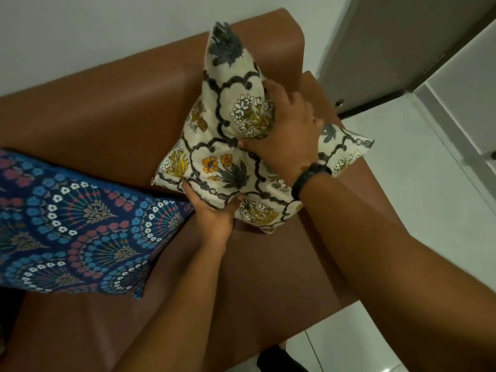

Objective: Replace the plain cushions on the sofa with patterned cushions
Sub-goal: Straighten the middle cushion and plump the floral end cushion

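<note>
Head view, both hands gripping cream floral cushion [228, 146], blue cushion [67, 224] cropped left, sofa [107, 108].

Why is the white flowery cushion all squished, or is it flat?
Squished. The right hand presses into the cream floral cushion, the left hand grips its lower edge.

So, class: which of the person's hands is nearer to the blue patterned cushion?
The left. The left hand grips the cream floral cushion's lower edge, right beside the blue patterned cushion's corner. The right hand presses the cream cushion's middle, farther away.
</note>
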### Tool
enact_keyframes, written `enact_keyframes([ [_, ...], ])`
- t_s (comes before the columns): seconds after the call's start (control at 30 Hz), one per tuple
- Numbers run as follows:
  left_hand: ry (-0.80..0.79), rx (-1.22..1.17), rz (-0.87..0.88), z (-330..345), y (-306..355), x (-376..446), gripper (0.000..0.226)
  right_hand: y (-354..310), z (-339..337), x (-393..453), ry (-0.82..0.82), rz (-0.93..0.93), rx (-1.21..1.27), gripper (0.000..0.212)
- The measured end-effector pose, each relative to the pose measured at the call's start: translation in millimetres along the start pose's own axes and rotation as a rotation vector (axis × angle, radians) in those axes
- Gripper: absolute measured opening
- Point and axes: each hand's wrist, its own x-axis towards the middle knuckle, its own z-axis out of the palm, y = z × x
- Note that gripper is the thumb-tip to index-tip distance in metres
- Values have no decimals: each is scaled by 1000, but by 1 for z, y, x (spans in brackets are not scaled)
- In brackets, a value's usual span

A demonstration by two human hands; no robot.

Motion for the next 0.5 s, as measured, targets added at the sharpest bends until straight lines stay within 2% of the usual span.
enact_keyframes([
  [0.1,-35,55,-40,6,-6,3,140,27,7,3,-95,86,-21,105],
  [0.2,-37,120,-68,8,-13,8,139,48,17,-4,-98,71,-31,106],
  [0.37,-126,116,-102,-3,-13,6,142,51,27,1,-131,106,-36,110],
  [0.5,-223,86,-171,-26,-3,0,142,49,22,-4,-197,135,-5,121],
])
